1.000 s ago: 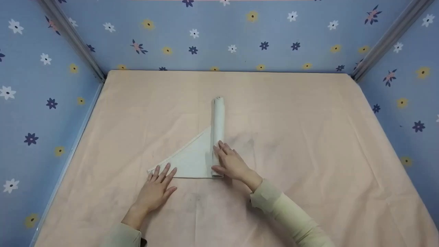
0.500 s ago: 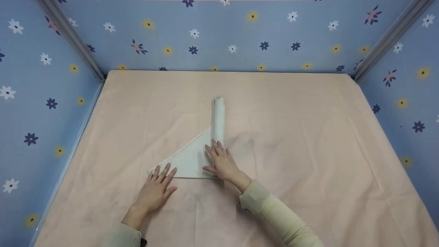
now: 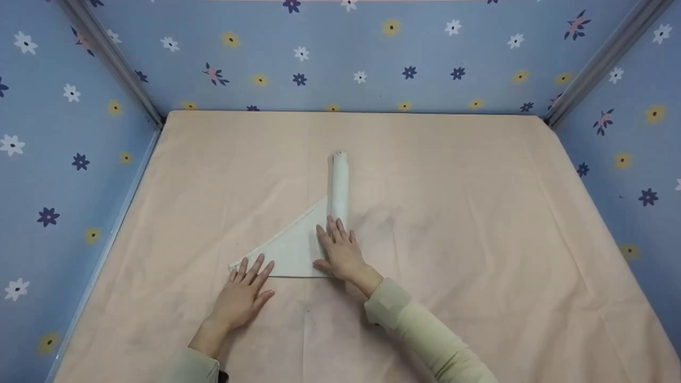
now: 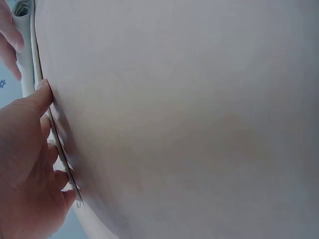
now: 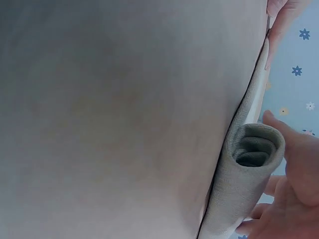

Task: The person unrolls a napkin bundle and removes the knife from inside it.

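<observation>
Pale cloth (image 3: 292, 255) sat mid-surface (image 3: 452, 175), partly wound into a roll (image 3: 340, 178) pointing away from the person, with a flat flap (image 3: 300, 242) out to its left. Left hand (image 3: 238, 298) had a wide grip, fingers spread over the flap's narrow end, probably so it wouldn't slide or wrinkle. Right hand (image 3: 346, 259) was wide too, fingers stretched over the roll's near part, pinching nothing, I'd guess to keep it snug.

Pale, perhaps greenish, part-rolled cloth (image 3: 295, 247)
</observation>
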`<state>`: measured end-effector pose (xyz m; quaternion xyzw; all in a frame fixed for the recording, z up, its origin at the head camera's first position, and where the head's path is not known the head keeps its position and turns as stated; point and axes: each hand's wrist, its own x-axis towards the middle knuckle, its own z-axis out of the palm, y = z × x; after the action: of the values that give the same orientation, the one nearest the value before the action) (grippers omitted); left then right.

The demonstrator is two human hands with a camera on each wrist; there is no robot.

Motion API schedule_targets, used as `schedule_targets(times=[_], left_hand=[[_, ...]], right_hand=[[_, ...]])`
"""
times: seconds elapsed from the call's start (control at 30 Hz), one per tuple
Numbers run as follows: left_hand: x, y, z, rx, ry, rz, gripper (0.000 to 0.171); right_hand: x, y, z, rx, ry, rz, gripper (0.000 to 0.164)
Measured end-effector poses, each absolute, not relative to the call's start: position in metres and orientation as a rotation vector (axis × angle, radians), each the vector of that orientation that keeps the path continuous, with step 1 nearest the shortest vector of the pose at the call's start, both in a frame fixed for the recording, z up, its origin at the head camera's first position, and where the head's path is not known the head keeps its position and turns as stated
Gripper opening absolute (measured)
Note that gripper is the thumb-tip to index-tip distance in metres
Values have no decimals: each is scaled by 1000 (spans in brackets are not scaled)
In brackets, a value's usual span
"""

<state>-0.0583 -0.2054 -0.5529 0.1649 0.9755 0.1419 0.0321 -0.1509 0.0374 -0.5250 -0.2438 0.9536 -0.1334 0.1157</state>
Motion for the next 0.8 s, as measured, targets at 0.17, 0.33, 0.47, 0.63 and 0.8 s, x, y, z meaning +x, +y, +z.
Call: schedule_targets(times=[0.17, 0.33, 0.47, 0.63, 0.8], left_hand=[[-58, -205, -553, 507, 3008, 431, 57], [-58, -204, -552, 508, 3014, 442, 56], [-58, -204, -552, 513, 3020, 446, 56], [-58, -204, -552, 509, 3013, 444, 57], [-58, -205, -552, 504, 3004, 445, 57]], right_hand=[[-151, 39, -525, -711, 2799, -343, 78], [-152, 41, -524, -691, 2788, -349, 77], [-152, 42, -524, -686, 2780, -354, 77], [-154, 45, -524, -696, 2776, -346, 77], [-155, 49, -524, -700, 2763, -312, 77]])
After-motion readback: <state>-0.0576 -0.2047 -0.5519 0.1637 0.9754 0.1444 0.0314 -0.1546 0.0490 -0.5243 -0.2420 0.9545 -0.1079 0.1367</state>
